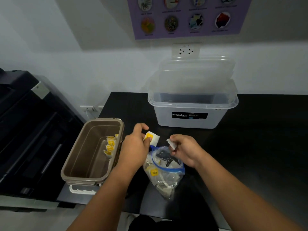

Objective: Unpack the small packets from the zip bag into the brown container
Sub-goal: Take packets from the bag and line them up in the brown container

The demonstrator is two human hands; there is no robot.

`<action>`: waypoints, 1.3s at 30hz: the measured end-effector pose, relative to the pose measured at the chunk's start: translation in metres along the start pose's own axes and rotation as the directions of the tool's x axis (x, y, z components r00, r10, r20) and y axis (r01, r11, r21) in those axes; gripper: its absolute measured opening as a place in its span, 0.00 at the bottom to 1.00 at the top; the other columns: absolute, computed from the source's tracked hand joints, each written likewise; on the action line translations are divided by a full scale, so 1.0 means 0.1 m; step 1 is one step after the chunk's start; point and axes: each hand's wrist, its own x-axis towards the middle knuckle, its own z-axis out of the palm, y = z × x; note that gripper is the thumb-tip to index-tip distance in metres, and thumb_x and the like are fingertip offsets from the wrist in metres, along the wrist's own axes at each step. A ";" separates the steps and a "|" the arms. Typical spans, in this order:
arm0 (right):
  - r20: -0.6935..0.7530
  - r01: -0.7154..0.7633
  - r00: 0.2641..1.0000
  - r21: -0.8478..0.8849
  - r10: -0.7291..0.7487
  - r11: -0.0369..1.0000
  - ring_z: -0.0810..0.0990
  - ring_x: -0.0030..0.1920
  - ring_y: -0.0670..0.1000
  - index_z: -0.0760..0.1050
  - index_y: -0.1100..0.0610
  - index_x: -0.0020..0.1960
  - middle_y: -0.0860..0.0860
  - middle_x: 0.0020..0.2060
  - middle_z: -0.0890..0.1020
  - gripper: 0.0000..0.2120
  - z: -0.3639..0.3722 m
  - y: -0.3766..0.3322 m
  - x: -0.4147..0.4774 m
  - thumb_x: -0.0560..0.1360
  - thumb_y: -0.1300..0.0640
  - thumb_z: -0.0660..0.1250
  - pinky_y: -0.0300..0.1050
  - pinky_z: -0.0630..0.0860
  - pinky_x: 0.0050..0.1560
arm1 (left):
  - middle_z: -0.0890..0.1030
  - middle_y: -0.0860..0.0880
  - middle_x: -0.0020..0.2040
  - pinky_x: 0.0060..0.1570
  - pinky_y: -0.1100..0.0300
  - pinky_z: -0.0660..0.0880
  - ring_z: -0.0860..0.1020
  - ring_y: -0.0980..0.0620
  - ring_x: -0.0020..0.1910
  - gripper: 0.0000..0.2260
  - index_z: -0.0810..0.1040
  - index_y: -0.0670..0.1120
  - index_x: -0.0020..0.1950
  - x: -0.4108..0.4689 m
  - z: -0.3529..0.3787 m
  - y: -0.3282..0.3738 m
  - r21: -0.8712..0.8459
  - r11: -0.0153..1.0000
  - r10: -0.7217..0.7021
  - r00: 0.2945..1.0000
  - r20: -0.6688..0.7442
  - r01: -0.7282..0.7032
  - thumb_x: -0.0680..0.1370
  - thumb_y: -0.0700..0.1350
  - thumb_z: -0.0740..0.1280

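Note:
A clear zip bag point(164, 170) with a blue zip strip stands open on the black table, holding several small white-and-yellow packets. Just above its mouth, my left hand point(136, 145) pinches a white packet with a yellow label point(152, 138). My right hand point(185, 150) grips another white packet point(171, 143) over the bag's right side. The brown container point(80, 164) sits open to the left of the bag. Several yellow-labelled packets point(110, 145) stand in a row along its right inner wall.
A clear plastic Megabox tub point(191, 112) with its lid propped behind stands at the back of the black table point(250, 139). A dark printer point(25, 130) fills the left side. A white lid part point(81, 190) lies under the container's near end.

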 end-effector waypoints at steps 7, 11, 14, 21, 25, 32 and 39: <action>0.191 0.011 0.982 -0.055 -0.001 0.998 0.70 0.33 0.48 0.69 0.58 0.50 0.53 0.34 0.73 0.15 0.11 -0.08 -0.06 0.73 0.75 0.67 0.40 0.67 0.33 | 0.83 0.54 0.41 0.46 0.49 0.80 0.82 0.52 0.41 0.11 0.73 0.56 0.57 0.07 -0.48 0.04 -0.032 0.999 0.001 0.999 -0.041 -0.002 0.79 0.44 0.70; 0.136 0.054 0.990 -0.140 -0.035 0.989 0.69 0.31 0.46 0.70 0.59 0.48 0.55 0.37 0.73 0.07 0.41 -0.12 -0.02 0.80 0.69 0.62 0.41 0.65 0.32 | 0.84 0.54 0.44 0.48 0.51 0.80 0.82 0.52 0.44 0.11 0.75 0.55 0.54 0.21 -0.91 -0.24 0.106 0.993 -0.051 0.999 -0.010 0.051 0.77 0.46 0.74; 0.120 0.142 0.987 -0.369 -0.105 0.919 0.75 0.35 0.48 0.76 0.59 0.51 0.60 0.44 0.79 0.01 0.59 -0.11 -0.01 0.80 0.62 0.68 0.41 0.70 0.34 | 0.84 0.53 0.43 0.52 0.51 0.79 0.82 0.52 0.45 0.05 0.79 0.52 0.48 0.33 -1.18 -0.45 0.273 0.960 -0.081 0.994 0.070 0.059 0.77 0.47 0.74; 0.077 0.330 0.933 -0.579 -0.353 0.745 0.84 0.36 0.49 0.82 0.55 0.46 0.54 0.39 0.86 0.03 1.10 -0.12 -0.03 0.76 0.58 0.75 0.41 0.77 0.33 | 0.82 0.54 0.46 0.49 0.61 0.76 0.80 0.55 0.46 0.02 0.83 0.54 0.45 0.56 -1.29 -0.81 0.589 0.801 -0.160 0.906 0.391 -0.112 0.75 0.47 0.75; 0.043 0.354 0.905 -0.626 -0.423 0.695 0.78 0.27 0.47 0.82 0.55 0.48 0.54 0.31 0.83 0.07 1.36 -0.13 -0.04 0.82 0.54 0.68 0.40 0.74 0.29 | 0.85 0.49 0.50 0.56 0.56 0.78 0.82 0.49 0.52 0.05 0.86 0.49 0.50 0.64 -1.13 -0.97 0.622 0.750 -0.193 0.824 0.533 -0.226 0.75 0.45 0.73; -0.019 0.323 0.900 -0.640 -0.435 0.697 0.79 0.31 0.49 0.83 0.50 0.52 0.52 0.30 0.81 0.09 1.50 0.03 -0.06 0.84 0.52 0.64 0.36 0.72 0.34 | 0.84 0.46 0.48 0.50 0.53 0.81 0.82 0.47 0.46 0.06 0.85 0.47 0.49 0.65 -0.88 -1.20 0.622 0.717 -0.158 0.796 0.584 -0.314 0.73 0.46 0.74; -0.055 0.348 0.871 -0.634 -0.488 0.691 0.80 0.32 0.44 0.84 0.49 0.47 0.45 0.33 0.85 0.03 1.56 0.18 -0.16 0.77 0.57 0.74 0.32 0.75 0.34 | 0.83 0.46 0.51 0.42 0.55 0.76 0.83 0.46 0.48 0.08 0.81 0.44 0.54 0.64 -0.74 -1.29 0.657 0.648 -0.045 0.841 0.539 -0.386 0.77 0.44 0.71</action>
